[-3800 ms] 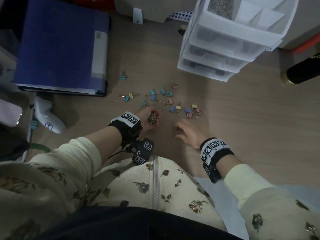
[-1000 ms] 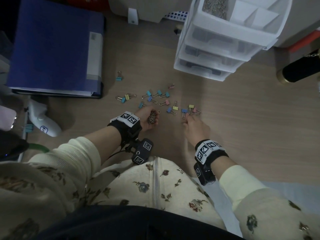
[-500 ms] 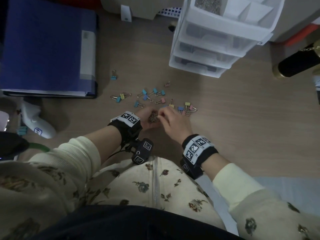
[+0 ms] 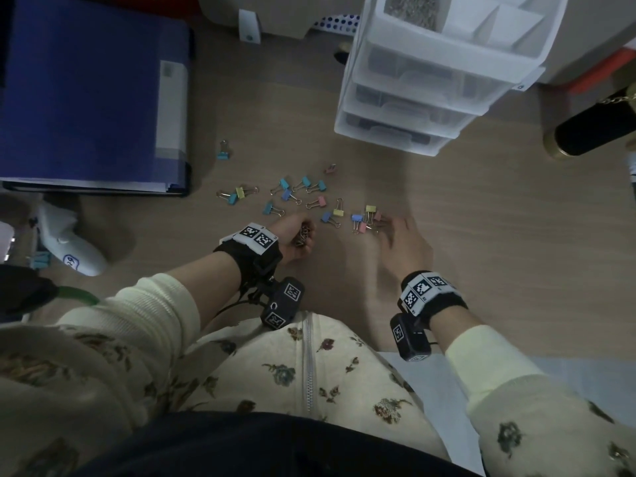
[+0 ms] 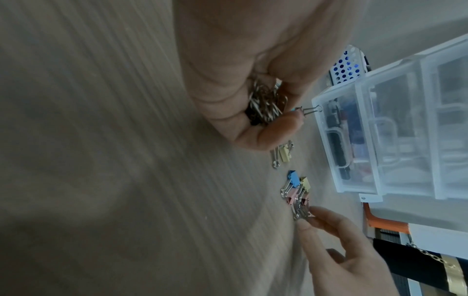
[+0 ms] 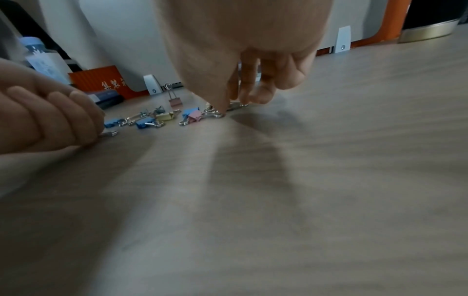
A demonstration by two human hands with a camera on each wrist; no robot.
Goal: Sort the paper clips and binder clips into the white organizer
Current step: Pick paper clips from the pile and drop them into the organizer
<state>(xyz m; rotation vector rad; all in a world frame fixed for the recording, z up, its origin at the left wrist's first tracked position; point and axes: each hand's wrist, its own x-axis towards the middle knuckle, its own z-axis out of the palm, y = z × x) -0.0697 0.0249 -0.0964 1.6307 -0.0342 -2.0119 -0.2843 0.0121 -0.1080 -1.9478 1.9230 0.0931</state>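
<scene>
Small coloured binder clips [image 4: 303, 197] lie scattered on the wooden table in front of the white drawer organizer [image 4: 430, 98], whose open top holds a heap of silver paper clips [image 4: 411, 8]. My left hand [image 4: 299, 239] rests on the table, curled around a bunch of paper clips [image 5: 263, 106]. My right hand [image 4: 402, 242] reaches down to the right end of the clip cluster. There its thumb and forefinger [image 5: 316, 218] pinch a silver clip [image 5: 301, 213] beside pink and yellow binder clips [image 5: 298, 190]. The head view of this hand is blurred.
A blue binder [image 4: 86, 91] lies at the back left, with one lone blue binder clip [image 4: 223, 151] beside it. A black cylinder with a gold rim [image 4: 592, 132] lies at the right. A white object [image 4: 72, 249] sits at the left edge.
My right hand has left my left hand, where it was half a second ago, and moved right to the clip cluster. The left hand has stayed put with its bunch.
</scene>
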